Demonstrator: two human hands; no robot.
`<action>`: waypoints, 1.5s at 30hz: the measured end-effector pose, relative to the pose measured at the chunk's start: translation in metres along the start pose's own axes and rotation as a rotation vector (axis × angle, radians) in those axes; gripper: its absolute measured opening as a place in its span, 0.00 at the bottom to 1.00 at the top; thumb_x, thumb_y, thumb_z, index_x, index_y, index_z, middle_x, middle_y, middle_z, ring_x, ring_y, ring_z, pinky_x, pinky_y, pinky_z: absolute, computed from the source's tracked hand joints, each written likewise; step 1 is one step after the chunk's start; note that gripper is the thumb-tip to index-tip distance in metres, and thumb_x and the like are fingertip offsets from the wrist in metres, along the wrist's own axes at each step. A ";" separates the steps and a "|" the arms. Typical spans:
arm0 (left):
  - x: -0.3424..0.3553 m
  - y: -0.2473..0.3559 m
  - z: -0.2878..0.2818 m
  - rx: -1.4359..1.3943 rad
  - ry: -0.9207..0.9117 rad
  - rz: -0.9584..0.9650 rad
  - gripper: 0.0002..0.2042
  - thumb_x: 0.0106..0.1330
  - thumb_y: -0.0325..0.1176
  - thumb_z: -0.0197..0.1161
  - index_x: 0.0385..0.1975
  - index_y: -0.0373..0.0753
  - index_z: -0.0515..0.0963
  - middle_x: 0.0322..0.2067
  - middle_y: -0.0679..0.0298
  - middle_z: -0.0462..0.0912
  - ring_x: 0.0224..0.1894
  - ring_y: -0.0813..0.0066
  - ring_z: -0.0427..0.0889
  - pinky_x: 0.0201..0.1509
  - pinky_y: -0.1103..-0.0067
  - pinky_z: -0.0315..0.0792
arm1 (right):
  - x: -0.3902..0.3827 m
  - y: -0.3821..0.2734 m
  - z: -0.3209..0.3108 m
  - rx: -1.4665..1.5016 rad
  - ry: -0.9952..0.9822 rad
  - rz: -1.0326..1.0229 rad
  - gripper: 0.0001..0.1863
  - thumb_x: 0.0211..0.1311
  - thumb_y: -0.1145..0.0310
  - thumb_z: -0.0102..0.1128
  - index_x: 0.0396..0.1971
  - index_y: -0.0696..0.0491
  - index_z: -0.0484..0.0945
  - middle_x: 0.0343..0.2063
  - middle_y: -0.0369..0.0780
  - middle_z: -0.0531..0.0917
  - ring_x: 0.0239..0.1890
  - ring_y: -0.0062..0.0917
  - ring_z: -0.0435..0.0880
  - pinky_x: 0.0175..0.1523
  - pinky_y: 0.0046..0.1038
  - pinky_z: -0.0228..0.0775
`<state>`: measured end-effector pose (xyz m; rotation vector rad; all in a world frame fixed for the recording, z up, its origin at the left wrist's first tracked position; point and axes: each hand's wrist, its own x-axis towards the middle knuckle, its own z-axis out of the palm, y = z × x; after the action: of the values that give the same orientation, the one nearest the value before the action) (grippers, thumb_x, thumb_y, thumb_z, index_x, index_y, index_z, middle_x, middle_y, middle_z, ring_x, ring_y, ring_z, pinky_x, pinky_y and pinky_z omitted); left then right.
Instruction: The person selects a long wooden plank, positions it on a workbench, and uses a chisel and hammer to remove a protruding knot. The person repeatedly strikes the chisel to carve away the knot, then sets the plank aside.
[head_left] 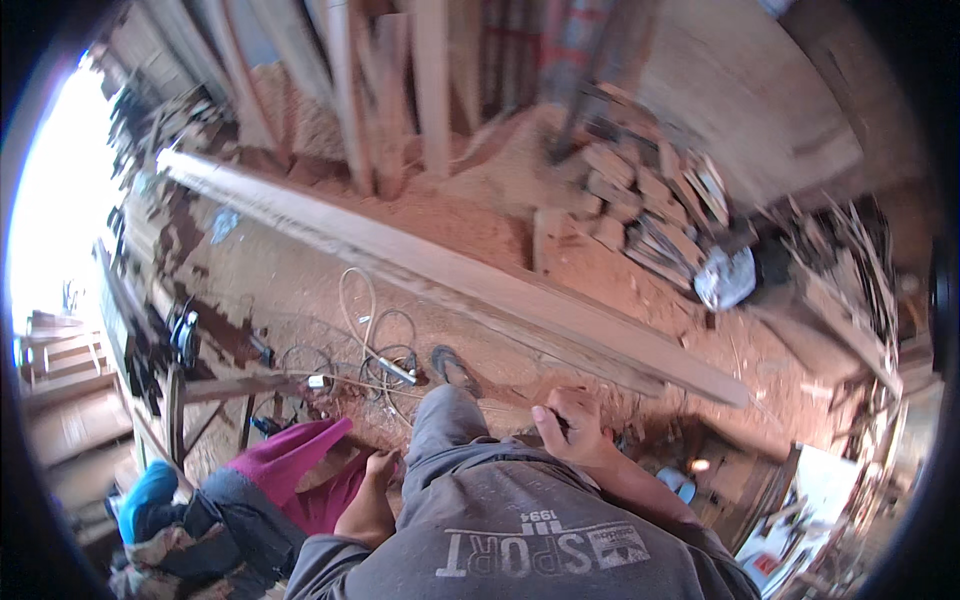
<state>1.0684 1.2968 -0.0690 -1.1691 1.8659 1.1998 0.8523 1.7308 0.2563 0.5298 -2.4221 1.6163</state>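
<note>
The right hand (570,425) was curled, left hand (380,464) beside magenta cloth (285,462), both grips unreadable! Ahead stretched a long, pale wooden beam (460,265), between white power strip (397,371) and brown scrap-wood heap (650,195)!

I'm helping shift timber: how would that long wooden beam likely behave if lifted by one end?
The long wooden beam looks thick and straight, so probably stiff. Its great length suggests it may be heavy and awkward. Its flat faces make rolling unlikely.
</note>
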 end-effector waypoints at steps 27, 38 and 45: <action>0.212 0.137 -0.252 -0.533 0.414 -0.097 0.30 0.61 0.50 0.70 0.53 0.29 0.80 0.48 0.47 0.86 0.51 0.61 0.86 0.57 0.70 0.77 | 0.411 -0.020 0.564 0.177 -1.203 -0.201 0.06 0.54 0.79 0.46 0.26 0.58 0.74 0.21 0.47 0.78 0.24 0.36 0.80 0.35 0.35 0.73; 0.356 0.205 -0.489 -0.789 0.686 -0.121 0.27 0.61 0.50 0.70 0.53 0.35 0.81 0.49 0.50 0.86 0.52 0.56 0.85 0.59 0.68 0.77 | 0.541 -0.036 0.907 -0.258 -1.875 -0.129 0.14 0.62 0.68 0.48 0.36 0.60 0.81 0.37 0.53 0.86 0.44 0.46 0.85 0.52 0.41 0.74; 0.384 0.222 -0.567 -0.820 0.711 -0.273 0.27 0.59 0.49 0.71 0.52 0.35 0.81 0.49 0.48 0.85 0.53 0.54 0.85 0.60 0.66 0.76 | 0.553 0.022 1.062 -0.434 -1.835 -0.293 0.19 0.64 0.62 0.46 0.33 0.65 0.78 0.30 0.59 0.81 0.38 0.49 0.85 0.47 0.41 0.74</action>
<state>0.6859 0.6874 -0.0893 -2.4693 1.5655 1.5661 0.3835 0.6560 0.0106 2.9233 -2.9529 0.0584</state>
